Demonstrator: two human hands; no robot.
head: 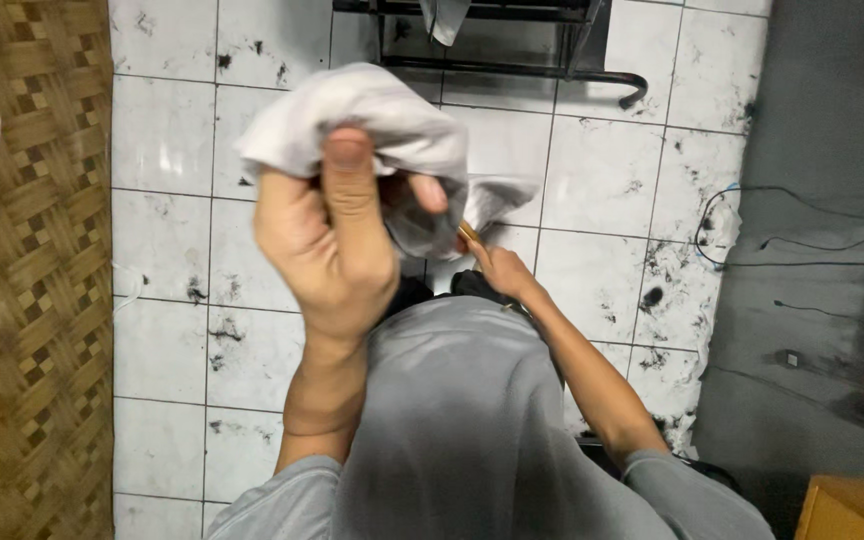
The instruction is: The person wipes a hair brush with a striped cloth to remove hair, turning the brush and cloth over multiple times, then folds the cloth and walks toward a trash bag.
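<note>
The left hand (327, 235) is raised close to the camera, fingers curled tight around a bunched white cloth (372, 125). The right hand (500, 268), lower and farther off, pinches the cloth's trailing end beside a thin brown stick-like piece (468, 234). Below lie white speckled floor tiles (607, 175); a woven mat (27, 270) borders the left, a black metal frame (512, 68) stands above, and loose cables (792, 240) trail right.

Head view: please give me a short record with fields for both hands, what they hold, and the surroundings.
left hand: raised, shut on bunched white cloth
right hand: lower, holding the cloth's hanging end; a small brownish item at the fingers, unclear
clothing: grey shirt
floor: white tiles with dark smudges
left edge: woven mat
top: black metal frame
</note>
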